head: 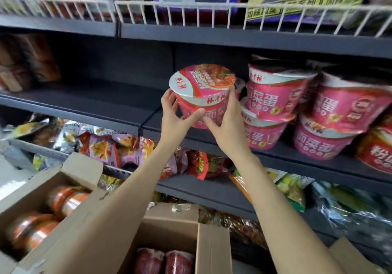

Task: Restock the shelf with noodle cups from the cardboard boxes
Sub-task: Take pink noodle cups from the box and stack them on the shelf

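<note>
A pink noodle cup with a white-rimmed lid is held upright at the front edge of the dark middle shelf. My left hand grips its left side and my right hand grips its right side, thumbs across the front. To its right, stacked pink noodle cups stand on the same shelf. Below, an open cardboard box holds pink cups, and a second cardboard box at the left holds orange cups.
The left part of the middle shelf is bare. A wire-fronted upper shelf carries purple packets. Bagged noodle packets fill the shelves below. Red cups stand at the far right.
</note>
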### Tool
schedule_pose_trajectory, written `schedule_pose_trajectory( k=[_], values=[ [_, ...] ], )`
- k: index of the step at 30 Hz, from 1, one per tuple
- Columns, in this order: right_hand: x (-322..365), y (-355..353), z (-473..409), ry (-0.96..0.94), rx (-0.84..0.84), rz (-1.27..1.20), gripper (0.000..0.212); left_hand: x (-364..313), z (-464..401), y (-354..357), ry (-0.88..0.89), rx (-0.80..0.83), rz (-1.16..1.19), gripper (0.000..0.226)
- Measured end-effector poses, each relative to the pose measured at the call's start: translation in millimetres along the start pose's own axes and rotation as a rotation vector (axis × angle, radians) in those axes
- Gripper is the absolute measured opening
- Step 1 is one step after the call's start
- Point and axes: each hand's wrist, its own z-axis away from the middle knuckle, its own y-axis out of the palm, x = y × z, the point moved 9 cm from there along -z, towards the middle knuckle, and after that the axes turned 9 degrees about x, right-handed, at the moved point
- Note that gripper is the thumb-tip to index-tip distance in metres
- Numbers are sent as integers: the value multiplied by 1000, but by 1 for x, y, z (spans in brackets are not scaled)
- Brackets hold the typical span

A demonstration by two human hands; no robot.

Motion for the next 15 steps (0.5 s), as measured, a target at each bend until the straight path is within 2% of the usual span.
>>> schedule_pose_trajectory(
  k=[5, 7, 9, 12, 15],
  values=[
    [-22, -10, -60, -16, -313, 209, 75, 21, -68, 28, 68, 155, -46, 97],
    [-29, -5, -80, -47, -358, 249, 76, 32, -94, 35, 77, 128, -105, 98],
    [-44, 5, -92, -15, -335, 345, 76, 39, -116, 42, 115, 79, -149, 97],
    [-64, 25, -98, 7, -197, 564, 75, 40, -148, 53, 179, 1, -273, 83],
    [-77, 40, -108, -14, -52, 670, 85, 41, -171, 57, 123, -13, -356, 66]
  ],
)
